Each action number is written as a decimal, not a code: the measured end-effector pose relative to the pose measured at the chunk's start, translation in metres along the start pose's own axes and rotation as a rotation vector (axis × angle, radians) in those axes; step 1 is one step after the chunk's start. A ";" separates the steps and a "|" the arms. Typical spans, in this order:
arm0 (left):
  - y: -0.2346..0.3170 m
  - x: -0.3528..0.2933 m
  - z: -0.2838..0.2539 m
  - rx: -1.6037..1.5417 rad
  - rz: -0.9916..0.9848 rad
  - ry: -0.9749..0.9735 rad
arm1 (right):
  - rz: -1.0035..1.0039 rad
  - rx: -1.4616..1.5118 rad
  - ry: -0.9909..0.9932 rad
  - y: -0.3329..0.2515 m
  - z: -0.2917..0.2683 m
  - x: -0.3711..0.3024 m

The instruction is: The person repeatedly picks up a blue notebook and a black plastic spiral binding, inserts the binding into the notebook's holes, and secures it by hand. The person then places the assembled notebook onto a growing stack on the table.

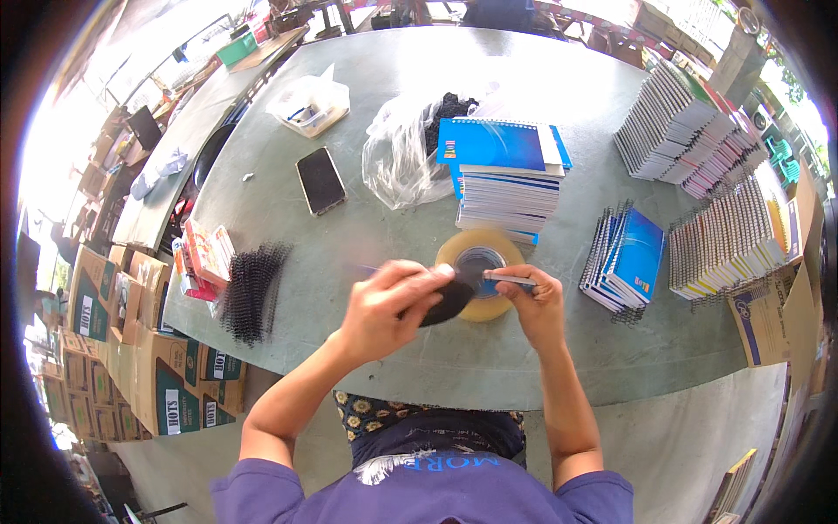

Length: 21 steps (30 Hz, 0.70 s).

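Observation:
My left hand (388, 306) is closed on a dark, rounded flat thing (451, 301), partly smeared by motion, whose kind I cannot make out. Between the thumb and fingers of my right hand (534, 301) is a slim silvery-grey stick-like tool (512, 279), its tip pointing left toward the dark thing. Beneath both hands a wide roll of yellowish clear tape (506, 253) lies flat on the table. Just beyond it stands a stack of blue-covered spiral notebooks (497, 144), whose pages show at the near side.
The grey-green table (367, 231) bears a phone (321, 181), a plastic tub (310, 105), a clear plastic bag (401, 157) and black spiral coils (253, 293) at left. Bound notebooks (624, 258) and taller stacks (672, 127) stand at right. Cardboard boxes (175, 384) flank the table.

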<state>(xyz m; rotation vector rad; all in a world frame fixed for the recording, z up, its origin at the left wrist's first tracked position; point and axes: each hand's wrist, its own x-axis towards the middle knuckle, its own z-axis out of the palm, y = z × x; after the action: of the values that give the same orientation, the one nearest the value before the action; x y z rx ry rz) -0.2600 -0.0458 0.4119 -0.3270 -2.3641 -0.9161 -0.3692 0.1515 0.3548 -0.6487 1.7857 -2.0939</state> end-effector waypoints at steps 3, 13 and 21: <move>0.008 0.025 -0.010 0.144 0.085 0.328 | 0.016 0.067 0.069 -0.004 0.003 -0.001; 0.011 -0.004 0.031 -0.094 -0.075 -0.178 | -0.074 -0.058 -0.019 0.002 0.000 -0.002; 0.010 0.009 0.023 -0.040 -0.151 -0.171 | 0.055 -0.055 -0.064 0.011 -0.013 -0.008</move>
<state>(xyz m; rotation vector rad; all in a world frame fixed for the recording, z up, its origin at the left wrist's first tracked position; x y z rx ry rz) -0.2735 -0.0227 0.4087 -0.2542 -2.5579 -1.0426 -0.3701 0.1643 0.3413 -0.6653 1.8105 -1.9724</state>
